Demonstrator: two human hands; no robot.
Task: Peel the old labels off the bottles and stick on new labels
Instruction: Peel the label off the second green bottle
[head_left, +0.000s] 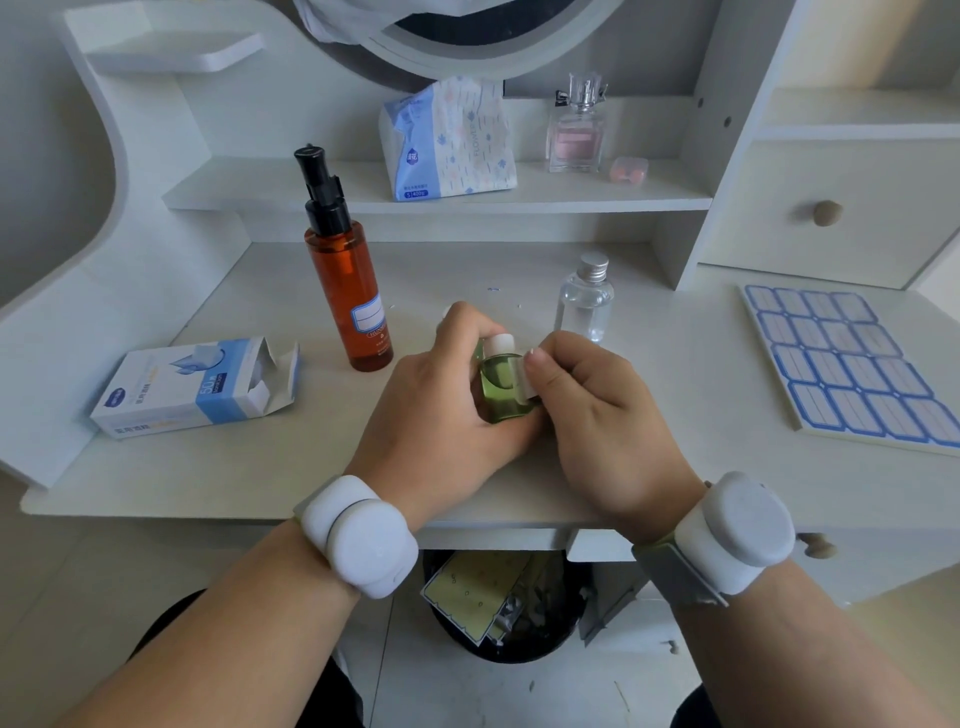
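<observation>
A small green bottle (500, 385) with a white cap sits between both hands over the desk's middle. My left hand (441, 410) wraps around its left side. My right hand (597, 415) pinches a white label (525, 379) partly lifted from the bottle's right side, thumb on top. A tall amber pump bottle (345, 291) with a blue-framed label stands upright behind my left hand. A small clear bottle (584, 304) with a silver cap stands behind my right hand. A sheet of blue-framed new labels (852, 364) lies flat at the right.
An opened blue-and-white box (192, 387) lies at the left of the desk (234, 467). On the back shelf stand a tissue pack (449, 140), a perfume bottle (576, 130) and a small pink case (628, 171). A black bin (504, 603) with scraps sits under the desk.
</observation>
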